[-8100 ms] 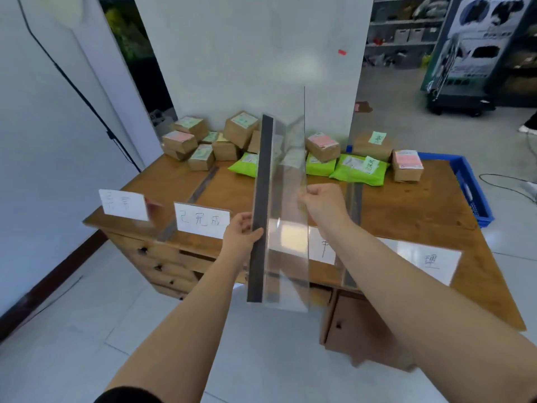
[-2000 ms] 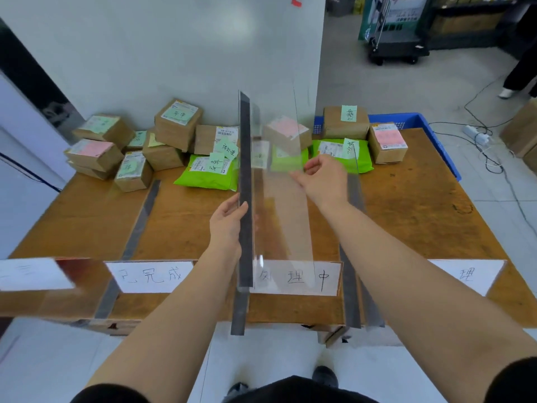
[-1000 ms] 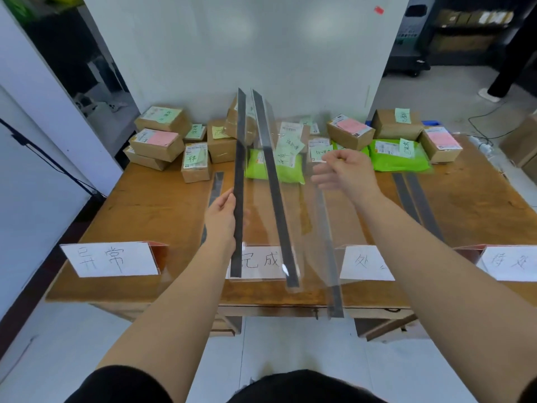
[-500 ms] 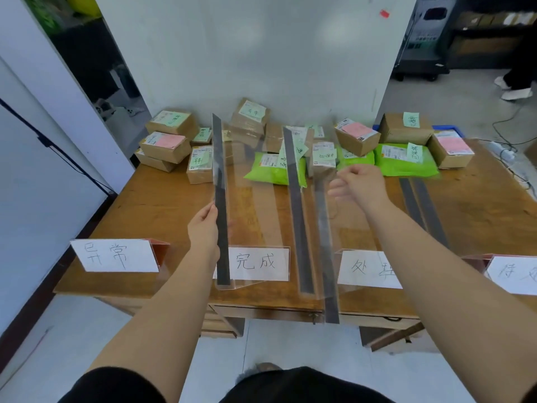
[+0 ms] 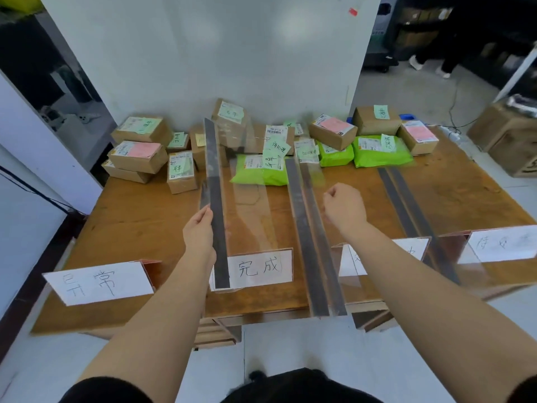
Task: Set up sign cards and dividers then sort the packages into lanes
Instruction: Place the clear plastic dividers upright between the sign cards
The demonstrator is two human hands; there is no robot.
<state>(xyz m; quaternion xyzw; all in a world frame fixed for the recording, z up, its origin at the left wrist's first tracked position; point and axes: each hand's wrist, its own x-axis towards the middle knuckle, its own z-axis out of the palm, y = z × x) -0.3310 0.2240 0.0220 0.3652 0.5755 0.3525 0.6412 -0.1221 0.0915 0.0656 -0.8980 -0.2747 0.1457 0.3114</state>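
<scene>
One divider held in left hand above table.

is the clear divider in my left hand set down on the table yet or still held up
Held up: the left hand grips the clear plastic divider with the dark strip, tilted above the wooden table.

Sign cards: four
Clear dividers with dark strips: three
Green mailer bags: three
Hands: two
</scene>
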